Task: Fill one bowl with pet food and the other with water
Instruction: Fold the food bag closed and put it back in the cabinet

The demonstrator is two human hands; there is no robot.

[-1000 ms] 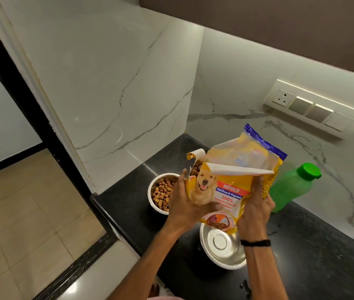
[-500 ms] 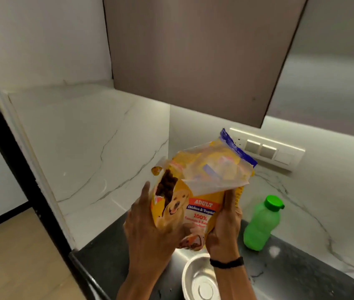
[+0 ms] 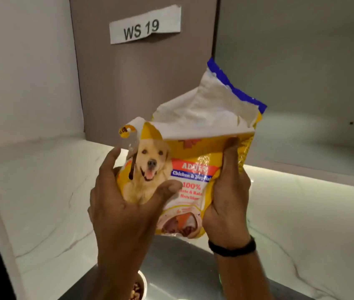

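Holding aloft

Pinching the pet food bag [image 3: 184, 152] with the half-closed left grip [image 3: 128, 204], thumb across its front, and wrapping its other edge with the right grip [image 3: 225, 198]. Showing the kibble bowl [image 3: 138, 289] below the left grip.

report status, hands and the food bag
Left grip and right grip both holding the food bag, upright, top torn open. Kibble bowl at bottom edge has food in it. Second bowl not in view.
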